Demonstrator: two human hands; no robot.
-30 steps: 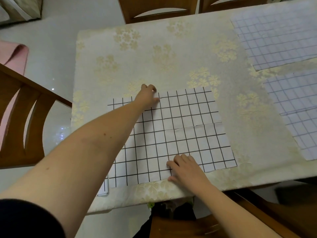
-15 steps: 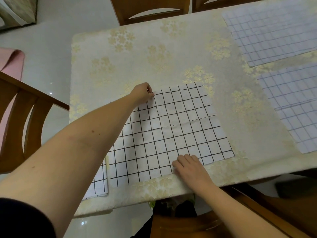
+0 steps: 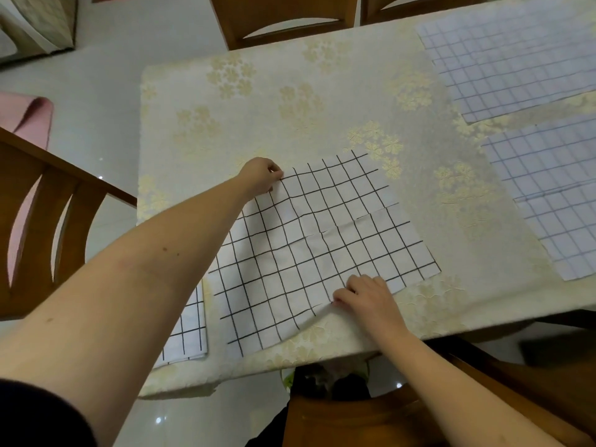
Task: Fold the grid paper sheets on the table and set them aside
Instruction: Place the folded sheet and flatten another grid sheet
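A white sheet of grid paper (image 3: 322, 240) with bold black lines lies near the table's front edge, creased across its middle and rippled. My left hand (image 3: 263, 177) pinches its far edge near the left corner. My right hand (image 3: 367, 293) pinches its near edge, which lifts slightly off the cloth. A folded grid sheet (image 3: 185, 333) lies at the front left, partly hidden under my left forearm. Two more grid sheets with fainter lines lie flat at the far right (image 3: 503, 56) and the right (image 3: 558, 195).
The table (image 3: 290, 101) wears a cream cloth with gold flowers. Wooden chairs stand at the left (image 3: 48, 221), at the far side (image 3: 283, 24) and right in front of me (image 3: 371, 417). A pink cloth (image 3: 32, 117) lies on the floor at the left.
My left hand has gone from resting flat on the sheet's far edge to pinching it. The sheet has turned and rippled, and its near edge has risen under my right hand.
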